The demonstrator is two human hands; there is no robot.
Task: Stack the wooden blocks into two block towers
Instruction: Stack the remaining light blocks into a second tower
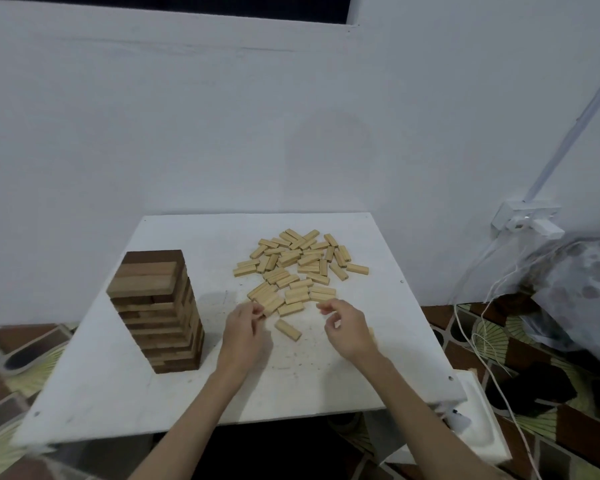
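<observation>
On the white table (94, 386), my left hand (245, 329) pinches a pale block (269, 304) at the pile's edge and my right hand (347, 329) hovers loosely curled, empty; a careless elbow could topple the finished dark tower (156, 310).

Both forearms bare, extended fwd from bottom of frame. Left hand (245, 325) fingers curled, centre frame. Right hand (343, 329) fingers loosely curled, nothing visibly held.
</observation>
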